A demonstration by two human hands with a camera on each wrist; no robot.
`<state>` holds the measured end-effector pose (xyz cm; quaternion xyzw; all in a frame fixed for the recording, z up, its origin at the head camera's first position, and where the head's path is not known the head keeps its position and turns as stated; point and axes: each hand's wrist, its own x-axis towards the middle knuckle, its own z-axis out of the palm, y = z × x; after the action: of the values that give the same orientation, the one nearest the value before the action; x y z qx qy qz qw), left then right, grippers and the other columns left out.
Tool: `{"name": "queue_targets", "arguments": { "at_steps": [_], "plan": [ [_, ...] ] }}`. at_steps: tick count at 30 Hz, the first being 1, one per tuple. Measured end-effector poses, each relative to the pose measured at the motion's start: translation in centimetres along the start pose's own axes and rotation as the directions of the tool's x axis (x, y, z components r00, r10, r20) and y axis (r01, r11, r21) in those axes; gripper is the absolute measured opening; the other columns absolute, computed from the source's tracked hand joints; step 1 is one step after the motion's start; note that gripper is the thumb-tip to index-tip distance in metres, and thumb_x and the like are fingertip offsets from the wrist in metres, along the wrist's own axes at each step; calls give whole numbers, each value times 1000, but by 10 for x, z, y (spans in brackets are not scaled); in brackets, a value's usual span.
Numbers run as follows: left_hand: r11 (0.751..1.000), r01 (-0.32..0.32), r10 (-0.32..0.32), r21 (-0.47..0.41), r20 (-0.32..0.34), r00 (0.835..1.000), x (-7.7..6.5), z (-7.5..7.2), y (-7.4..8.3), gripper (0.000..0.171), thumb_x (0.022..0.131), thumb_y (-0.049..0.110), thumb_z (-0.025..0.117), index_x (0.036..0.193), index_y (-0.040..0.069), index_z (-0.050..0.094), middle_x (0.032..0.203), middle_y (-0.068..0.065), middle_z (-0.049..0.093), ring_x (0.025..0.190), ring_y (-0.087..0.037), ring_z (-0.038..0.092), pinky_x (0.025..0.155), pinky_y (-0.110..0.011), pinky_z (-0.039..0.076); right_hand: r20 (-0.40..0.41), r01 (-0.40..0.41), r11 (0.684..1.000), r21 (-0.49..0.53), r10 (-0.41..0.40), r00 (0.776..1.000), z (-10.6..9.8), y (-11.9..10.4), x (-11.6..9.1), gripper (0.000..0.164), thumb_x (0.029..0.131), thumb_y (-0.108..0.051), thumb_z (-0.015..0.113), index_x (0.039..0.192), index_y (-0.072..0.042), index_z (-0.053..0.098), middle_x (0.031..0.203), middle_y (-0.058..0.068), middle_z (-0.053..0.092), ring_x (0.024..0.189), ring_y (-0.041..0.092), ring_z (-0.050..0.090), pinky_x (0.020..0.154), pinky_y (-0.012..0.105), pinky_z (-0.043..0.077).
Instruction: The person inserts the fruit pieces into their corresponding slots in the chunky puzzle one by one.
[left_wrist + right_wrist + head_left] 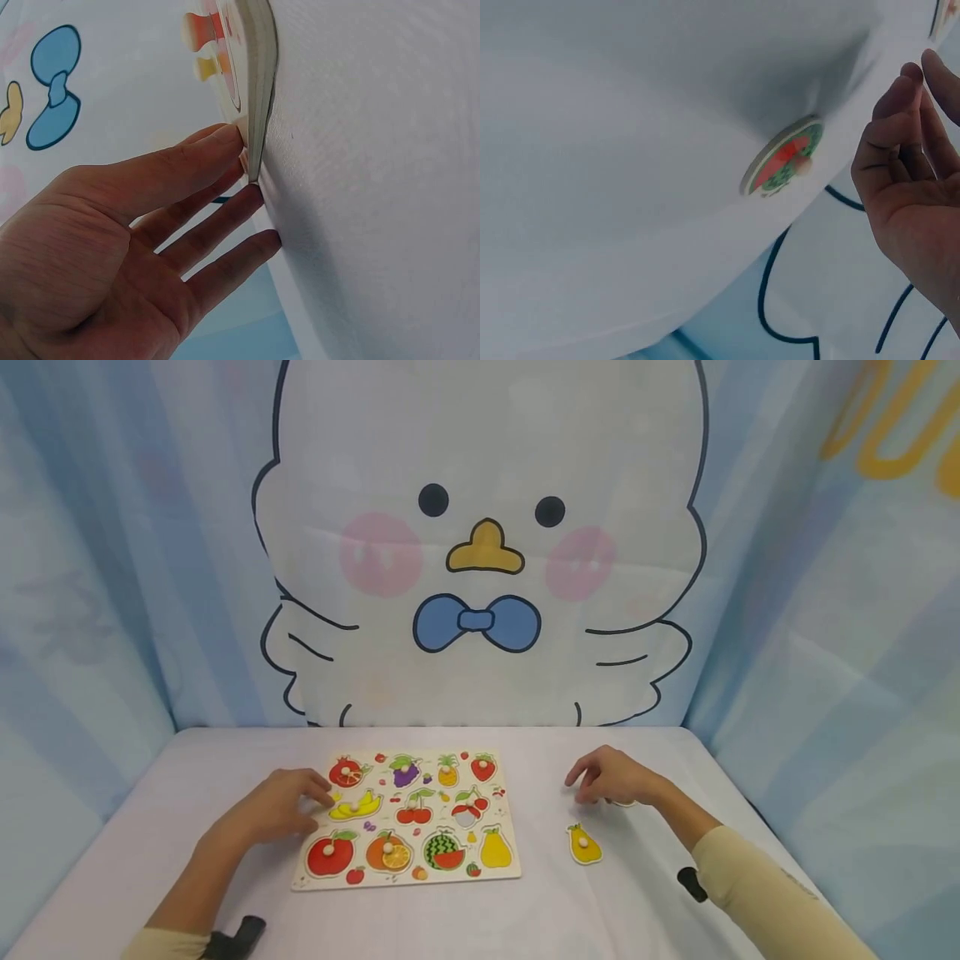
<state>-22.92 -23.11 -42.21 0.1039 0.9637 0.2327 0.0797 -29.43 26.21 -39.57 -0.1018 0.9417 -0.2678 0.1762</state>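
Observation:
A white fruit puzzle board point(408, 822) with several knobbed pieces lies left of centre in the head view. At its left edge is my left hand point(277, 806), the fingers loosely spread. In the left wrist view, the left hand's thumb and fingertips touch the board's edge point(259, 90). My right hand point(611, 774) hovers right of the board, fingers loosely bent, holding nothing. A yellow pear piece point(585, 845) lies on the table in front of it. A watermelon piece point(784, 159) with a knob rests on the table beside the right hand; the wrist mostly hides it in the head view.
A white cloth covers the table point(555, 910). Behind it hangs a curtain point(487, 677) printed with a cartoon bird, and blue curtains flank both sides. Black camera mounts point(692, 883) sit at the wrists.

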Motion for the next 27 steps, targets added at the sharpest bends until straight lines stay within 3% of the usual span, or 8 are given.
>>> {"name": "queue_targets", "arguments": {
  "at_steps": [7,14,27],
  "plan": [
    [1000,5,-5,-18,6,1000,-1,2,0,29,72,8,81,100,15,75,119,-8,62,120,-39,47,97,-58,42,-69,-79,996,-27,77,995,-12,29,1,23,80,-18,77,102,-13,72,80,3,63,73,19,56,65,29,51],
    [1000,18,-18,-11,13,1000,-1,3,1,29,72,9,82,100,16,75,119,-8,62,121,-39,47,98,-59,42,-138,-207,978,-17,202,970,-19,52,4,21,80,-16,76,100,-12,72,85,6,63,74,21,56,61,29,52],
    [1000,29,-29,-4,17,999,0,-2,3,30,72,10,82,101,14,75,120,-9,61,121,-40,46,97,-60,42,-191,-235,972,33,237,953,-20,66,3,16,79,-11,76,94,-7,70,87,8,65,71,20,57,61,27,53]
  ]
}}
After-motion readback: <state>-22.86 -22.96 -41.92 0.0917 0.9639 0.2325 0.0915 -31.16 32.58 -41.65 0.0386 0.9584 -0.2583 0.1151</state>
